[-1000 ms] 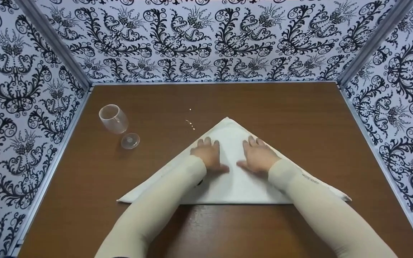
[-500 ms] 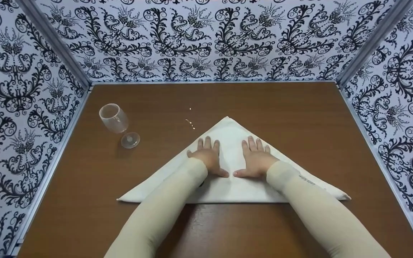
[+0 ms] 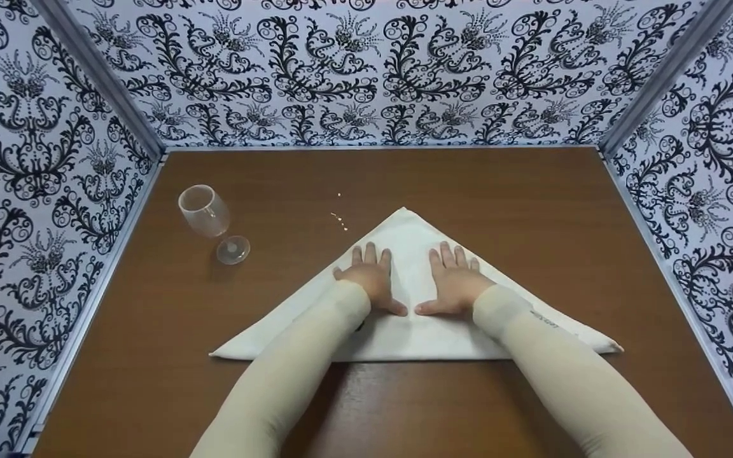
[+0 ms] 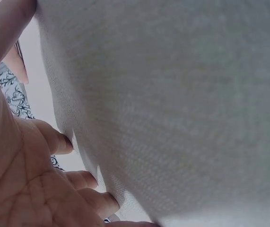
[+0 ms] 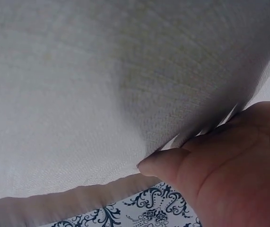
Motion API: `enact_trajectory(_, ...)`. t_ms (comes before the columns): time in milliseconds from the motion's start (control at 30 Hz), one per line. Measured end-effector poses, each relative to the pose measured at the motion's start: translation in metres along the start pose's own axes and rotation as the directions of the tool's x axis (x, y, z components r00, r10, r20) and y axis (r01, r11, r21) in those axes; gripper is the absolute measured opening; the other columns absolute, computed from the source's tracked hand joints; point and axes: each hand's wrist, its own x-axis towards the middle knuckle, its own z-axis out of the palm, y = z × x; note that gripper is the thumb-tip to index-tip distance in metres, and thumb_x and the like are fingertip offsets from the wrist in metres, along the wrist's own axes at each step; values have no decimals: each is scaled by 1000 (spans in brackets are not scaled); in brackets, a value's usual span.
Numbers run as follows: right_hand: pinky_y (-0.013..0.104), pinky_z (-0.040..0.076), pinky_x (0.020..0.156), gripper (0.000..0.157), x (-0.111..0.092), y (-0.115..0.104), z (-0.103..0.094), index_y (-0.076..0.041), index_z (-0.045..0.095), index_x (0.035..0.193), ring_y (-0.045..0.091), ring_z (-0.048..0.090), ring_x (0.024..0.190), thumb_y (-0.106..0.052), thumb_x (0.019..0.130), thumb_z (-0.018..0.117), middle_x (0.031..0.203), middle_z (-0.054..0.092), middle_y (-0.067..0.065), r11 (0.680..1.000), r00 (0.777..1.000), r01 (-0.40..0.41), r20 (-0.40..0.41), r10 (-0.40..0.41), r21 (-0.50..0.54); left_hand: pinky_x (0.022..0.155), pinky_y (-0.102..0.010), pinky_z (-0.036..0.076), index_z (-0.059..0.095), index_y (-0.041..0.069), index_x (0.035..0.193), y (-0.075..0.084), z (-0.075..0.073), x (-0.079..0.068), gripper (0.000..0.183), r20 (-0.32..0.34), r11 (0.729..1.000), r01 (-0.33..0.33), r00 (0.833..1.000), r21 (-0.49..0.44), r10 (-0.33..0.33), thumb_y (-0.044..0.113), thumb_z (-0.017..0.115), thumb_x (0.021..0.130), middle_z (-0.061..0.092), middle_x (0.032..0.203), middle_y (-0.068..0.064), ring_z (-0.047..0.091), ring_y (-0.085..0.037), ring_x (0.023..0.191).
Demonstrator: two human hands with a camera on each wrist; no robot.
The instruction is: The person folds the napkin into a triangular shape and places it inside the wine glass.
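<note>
A white cloth napkin [image 3: 410,245], folded into a triangle, lies on the table with its point facing away and its long edge towards me. My left hand [image 3: 371,280] rests palm down on its left half, fingers spread and straight. On the right half my right hand [image 3: 459,284] presses in the same way. The two thumbs point at each other near the middle with a small gap. In the left wrist view the fingertips of the left hand [image 4: 40,175] touch the fabric [image 4: 172,118]. The right hand [image 5: 239,165] meets the cloth [image 5: 54,104] likewise in the right wrist view.
An upright stemmed glass [image 3: 204,213] stands at the back left of the brown wooden table [image 3: 500,184]. Several small pale specks [image 3: 341,221] show behind the napkin's left side. Patterned black-and-white panels [image 3: 341,70] wall the table at the back and both sides.
Both hands have flattened, with fingers straighter and more spread, and the thumbs have shifted towards me and closer together. The last half second shows almost no movement. The napkin stays in place.
</note>
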Motion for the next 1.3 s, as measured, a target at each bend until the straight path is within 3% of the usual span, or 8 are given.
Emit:
enact_trajectory(167,73,8,126,132,-4,3,1,1,4,168,54,-3,160,-81,85,65,174,-6,29,1000,999,20,-37,-20,-3,117,-76,31,15,21,171,0,-2,-4,131,-17,1000,5,1000,11,-4,78,81,72,4,179,-14,5,-40,165)
enact_trajectory(300,75,11,125,129,-20,5,-2,0,6,168,58,-2,159,-78,86,67,174,-5,30,1000,996,3,-90,-3,-1,115,-76,33,18,21,171,-2,2,-13,128,-31,998,-2,1000,64,4,82,76,74,5,178,-16,9,-47,163)
enact_trajectory(467,86,22,112,139,-44,8,-1,1,7,168,70,1,152,-78,77,76,172,-5,35,995,996,-87,21,86,45,110,-80,36,14,25,171,-13,12,-39,131,39,999,-18,999,51,16,82,77,71,2,178,-16,9,-59,158)
enact_trajectory(533,89,22,109,143,-48,9,3,-2,4,169,71,-2,151,-78,74,79,173,-8,33,992,991,-113,73,109,59,110,-80,35,11,30,171,-18,15,-47,132,61,1000,-7,998,20,6,80,80,71,-2,179,-12,5,-59,158)
enact_trajectory(633,90,18,108,146,-50,12,8,-4,2,169,70,-4,152,-78,72,82,173,-11,30,989,989,-127,83,121,72,112,-81,31,6,36,171,-23,18,-53,133,69,1000,5,998,-13,-4,77,83,70,-8,179,-6,-3,-57,159)
enact_trajectory(1300,90,16,109,148,-40,14,3,-5,1,169,70,-5,152,-81,70,80,173,-13,31,990,989,-131,75,127,57,112,-83,29,3,38,170,-26,11,-37,138,86,999,4,996,-43,-1,75,86,67,-14,178,-7,-12,-57,158)
